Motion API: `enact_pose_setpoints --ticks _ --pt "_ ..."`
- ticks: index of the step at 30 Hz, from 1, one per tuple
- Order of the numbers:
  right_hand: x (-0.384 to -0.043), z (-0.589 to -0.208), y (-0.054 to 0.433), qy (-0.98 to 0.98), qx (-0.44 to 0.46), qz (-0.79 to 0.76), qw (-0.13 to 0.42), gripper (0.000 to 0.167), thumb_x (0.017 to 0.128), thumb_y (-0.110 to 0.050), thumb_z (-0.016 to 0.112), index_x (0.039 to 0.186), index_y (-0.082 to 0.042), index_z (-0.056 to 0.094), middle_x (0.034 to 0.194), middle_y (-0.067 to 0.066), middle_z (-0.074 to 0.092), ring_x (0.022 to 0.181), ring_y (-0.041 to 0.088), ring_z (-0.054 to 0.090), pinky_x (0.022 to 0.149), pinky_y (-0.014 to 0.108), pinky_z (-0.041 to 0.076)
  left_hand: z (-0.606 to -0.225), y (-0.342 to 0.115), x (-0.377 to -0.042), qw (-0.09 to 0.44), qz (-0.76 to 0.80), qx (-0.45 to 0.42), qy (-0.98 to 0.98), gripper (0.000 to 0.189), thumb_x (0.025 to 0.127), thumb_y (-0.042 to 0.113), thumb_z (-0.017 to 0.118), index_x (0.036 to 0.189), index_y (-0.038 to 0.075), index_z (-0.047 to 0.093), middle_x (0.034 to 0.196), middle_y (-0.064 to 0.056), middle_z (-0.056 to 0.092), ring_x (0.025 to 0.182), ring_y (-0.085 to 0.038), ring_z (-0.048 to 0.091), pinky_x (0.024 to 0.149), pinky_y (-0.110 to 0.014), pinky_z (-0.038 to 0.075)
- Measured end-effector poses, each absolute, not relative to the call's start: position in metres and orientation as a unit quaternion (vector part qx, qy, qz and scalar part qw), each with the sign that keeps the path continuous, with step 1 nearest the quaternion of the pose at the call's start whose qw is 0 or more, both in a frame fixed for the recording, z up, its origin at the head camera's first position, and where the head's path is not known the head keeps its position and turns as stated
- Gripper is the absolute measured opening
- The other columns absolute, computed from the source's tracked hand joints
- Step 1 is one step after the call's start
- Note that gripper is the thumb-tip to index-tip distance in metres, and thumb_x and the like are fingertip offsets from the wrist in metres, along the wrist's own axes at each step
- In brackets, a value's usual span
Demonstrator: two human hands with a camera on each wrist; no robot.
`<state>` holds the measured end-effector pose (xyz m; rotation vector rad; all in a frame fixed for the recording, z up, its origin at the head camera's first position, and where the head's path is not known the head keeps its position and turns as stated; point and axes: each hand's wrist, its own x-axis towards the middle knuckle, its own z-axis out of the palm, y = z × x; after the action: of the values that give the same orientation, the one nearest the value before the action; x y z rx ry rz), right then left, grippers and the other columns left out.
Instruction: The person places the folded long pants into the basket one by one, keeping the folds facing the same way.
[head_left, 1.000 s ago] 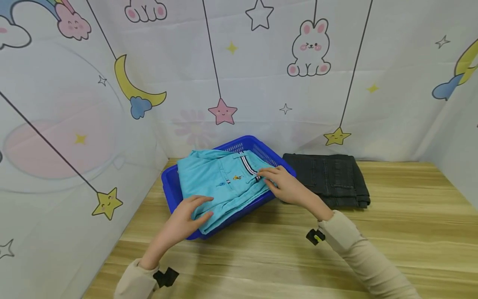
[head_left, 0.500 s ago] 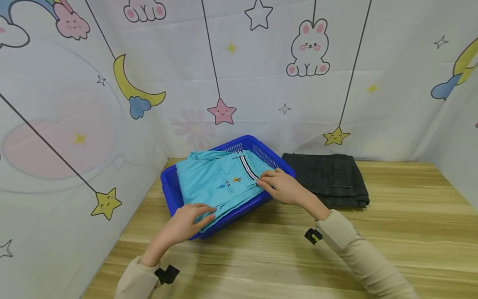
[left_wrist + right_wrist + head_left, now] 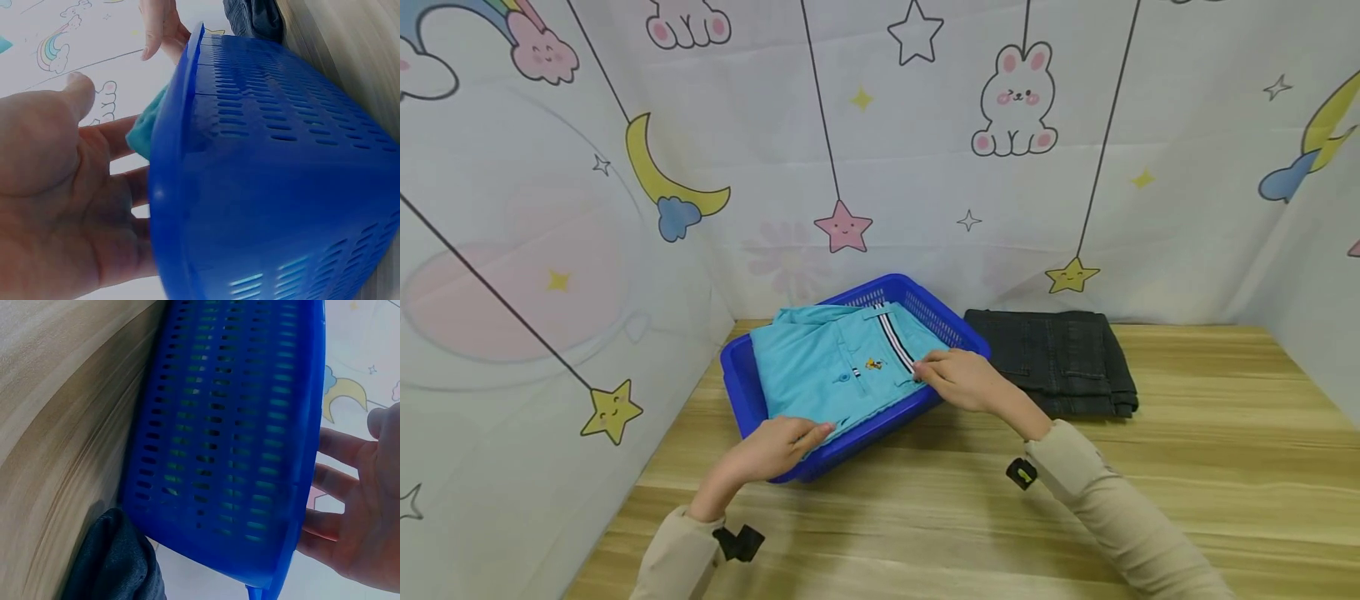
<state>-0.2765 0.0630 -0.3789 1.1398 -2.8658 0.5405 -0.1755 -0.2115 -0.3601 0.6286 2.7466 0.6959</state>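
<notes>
Light blue trousers point(image 3: 805, 358) with a striped waistband and a small embroidered figure lie folded in a blue plastic basket point(image 3: 867, 438). At the basket's near left corner my left hand point(image 3: 772, 448) rests on the trousers' edge. In the left wrist view its fingers point(image 3: 128, 187) reach over the rim, tips hidden behind it. My right hand point(image 3: 964, 381) touches the waistband end at the near right side. The right wrist view shows its fingers point(image 3: 334, 481) stretched past the rim, tips also hidden.
Folded dark jeans point(image 3: 1052, 358) lie right of the basket, close to its right corner. All stands on a wooden table point(image 3: 970, 517). A white patterned cloth point(image 3: 917, 167) hangs behind and along the left side.
Both hands have moved slightly down along the near edge of the trousers. That edge now lies lower and flatter inside the basket rim.
</notes>
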Motion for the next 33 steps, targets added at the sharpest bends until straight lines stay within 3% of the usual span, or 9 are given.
enact_pose_setpoints --ticks 2,4,6,9,12,14,16,25,33 --pt "-0.278 -0.381 0.063 -0.915 0.364 0.171 0.008 0.048 0.098 -0.038 0.023 0.106 -0.021 0.067 0.118 0.002 0.059 0.106 0.021 0.056 0.091 0.043 0.042 -0.361 -0.212 -0.177 0.128 0.239 0.215 0.938 0.045 0.097 0.036 0.029 0.056 0.017 0.029 0.052 0.008 0.022 0.048 -0.006 0.023 0.049 -0.019 0.025" --pt "-0.279 -0.382 0.062 -0.916 0.363 0.169 0.011 0.049 0.098 -0.039 0.023 0.104 -0.022 0.068 0.117 0.001 0.059 0.102 0.019 0.058 0.087 0.041 0.045 -0.361 -0.213 -0.179 0.13 0.238 0.225 0.936 0.049 0.098 0.033 0.027 0.059 0.011 0.047 0.056 0.004 0.045 0.053 -0.01 0.044 0.055 -0.023 0.039" --pt "-0.279 -0.384 0.062 -0.917 0.362 0.167 0.014 0.049 0.098 -0.039 0.023 0.102 -0.022 0.068 0.116 0.001 0.06 0.099 0.018 0.059 0.083 0.039 0.047 -0.361 -0.213 -0.182 0.14 0.235 0.232 0.933 0.053 0.099 0.03 0.024 0.082 0.0 0.064 0.082 -0.009 0.065 0.079 -0.022 0.061 0.073 -0.033 0.048" --pt "-0.281 -0.386 0.062 -0.918 0.361 0.162 0.018 0.048 0.097 -0.039 0.024 0.101 -0.022 0.069 0.115 -0.001 0.061 0.094 0.017 0.061 0.077 0.036 0.048 -0.362 -0.213 -0.184 0.151 0.242 0.24 0.928 0.05 0.1 0.026 0.02 0.119 -0.004 0.054 0.125 -0.019 0.053 0.119 -0.033 0.047 0.097 -0.046 0.038" --pt "-0.281 -0.387 0.062 -0.919 0.36 0.159 0.016 0.047 0.097 -0.04 0.025 0.1 -0.023 0.069 0.114 -0.002 0.061 0.09 0.015 0.062 0.071 0.032 0.049 -0.364 -0.213 -0.187 0.167 0.253 0.236 0.923 0.058 0.1 0.026 0.018 0.089 -0.005 0.066 0.127 -0.019 0.05 0.121 -0.034 0.043 0.1 -0.048 0.034" --pt "-0.281 -0.388 0.061 -0.919 0.363 0.156 0.017 0.047 0.097 -0.04 0.026 0.099 -0.023 0.069 0.113 -0.002 0.062 0.088 0.014 0.062 0.068 0.03 0.049 -0.365 -0.213 -0.188 0.173 0.257 0.234 0.921 0.061 0.1 0.027 0.017 0.058 0.005 0.055 0.122 -0.022 0.053 0.121 -0.033 0.043 0.1 -0.047 0.034" --pt "-0.281 -0.388 0.062 -0.918 0.366 0.155 0.018 0.049 0.097 -0.041 0.025 0.099 -0.022 0.07 0.11 -0.001 0.062 0.086 0.015 0.062 0.066 0.029 0.048 -0.366 -0.213 -0.188 0.176 0.264 0.23 0.92 0.057 0.1 0.029 0.017 0.052 0.014 0.045 0.115 -0.023 0.058 0.121 -0.033 0.043 0.1 -0.048 0.034" --pt "-0.278 -0.39 0.062 -0.907 0.39 0.156 0.041 0.045 0.097 -0.036 0.028 0.1 -0.018 0.069 0.103 0.001 0.064 0.081 0.015 0.061 0.063 0.029 0.047 -0.367 -0.217 -0.182 0.158 0.256 0.231 0.925 0.059 0.099 0.034 0.02 0.095 -0.005 0.063 0.086 -0.018 0.061 0.107 -0.032 0.055 0.09 -0.044 0.043" --pt "-0.279 -0.395 0.068 -0.902 0.393 0.174 0.051 0.039 0.096 -0.037 0.032 0.103 -0.023 0.067 0.107 -0.003 0.063 0.089 0.012 0.061 0.075 0.032 0.048 -0.371 -0.216 -0.176 0.133 0.272 0.213 0.929 0.055 0.097 0.038 0.025 0.115 -0.003 0.057 0.11 -0.019 0.061 0.109 -0.03 0.055 0.09 -0.044 0.044"
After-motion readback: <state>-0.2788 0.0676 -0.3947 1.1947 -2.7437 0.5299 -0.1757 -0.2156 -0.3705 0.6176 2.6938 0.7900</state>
